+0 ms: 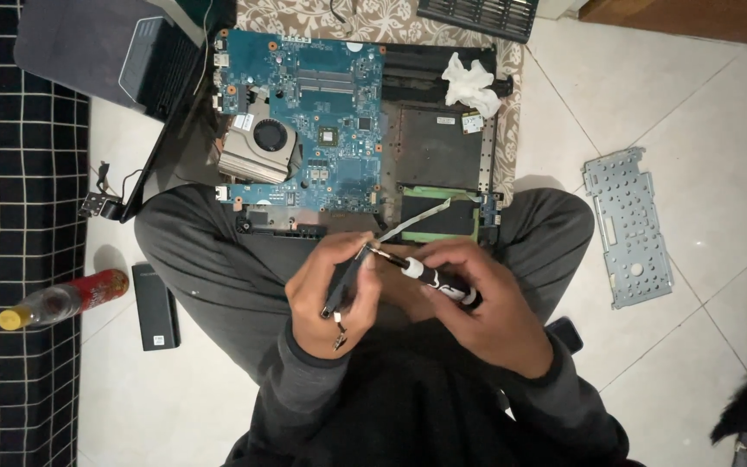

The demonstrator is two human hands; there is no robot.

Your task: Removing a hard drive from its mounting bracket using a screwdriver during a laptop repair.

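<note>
My left hand [330,290] grips a small dark flat part [343,284] with a short wire dangling from its lower end. My right hand [482,303] holds a black-and-white screwdriver [430,277], its metal tip touching the top of that part. Both hands hover over my crossed legs in grey trousers. Just beyond them lies an opened laptop base [430,151] with a blue motherboard [313,112], a fan and copper heatsink [261,147], and a flat ribbon cable [417,216].
A crumpled white tissue [471,84] rests on the laptop base. A grey metal plate [628,225] lies on the tiles at right. At left are a black battery pack [156,307], a red-labelled bottle [62,300] and a black checked mat [15,251]. A keyboard [477,15] sits at the top.
</note>
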